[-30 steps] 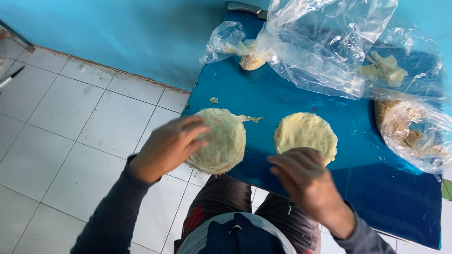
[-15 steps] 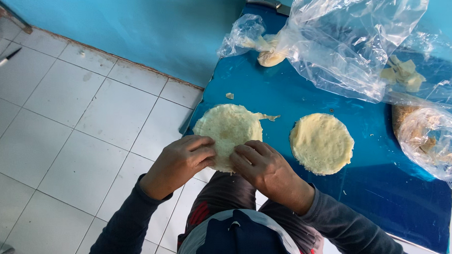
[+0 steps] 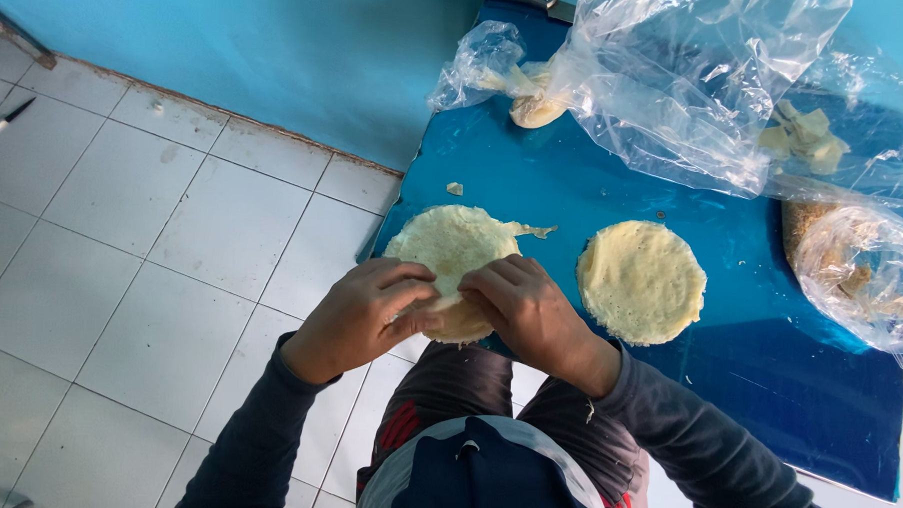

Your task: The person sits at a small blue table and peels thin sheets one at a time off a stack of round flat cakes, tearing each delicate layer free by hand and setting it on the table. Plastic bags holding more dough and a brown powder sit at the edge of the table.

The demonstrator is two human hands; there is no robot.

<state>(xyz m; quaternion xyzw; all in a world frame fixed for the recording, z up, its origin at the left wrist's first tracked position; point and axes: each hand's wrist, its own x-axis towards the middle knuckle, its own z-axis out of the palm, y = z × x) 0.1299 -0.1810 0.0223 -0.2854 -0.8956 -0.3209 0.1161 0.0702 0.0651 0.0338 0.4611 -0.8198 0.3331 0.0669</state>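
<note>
Clear plastic bag [image 3: 678,82] near both hands' [image 3: 369,316] [image 3: 525,307] pale crepe [image 3: 452,249]

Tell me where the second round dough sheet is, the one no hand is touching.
In the head view, the untouched dough sheet lies flat on the blue tabletop, right of the right hand and below the clear plastic bags.

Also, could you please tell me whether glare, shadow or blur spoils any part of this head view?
Head view: lighting is even and soft, with no hard shadows; white glare streaks the clear plastic bags and hides part of their contents; the blue board has a mild sheen; both hands, left and right, and the two flat dough rounds are sharp; the wide lens bends the floor tiles slightly.
</note>
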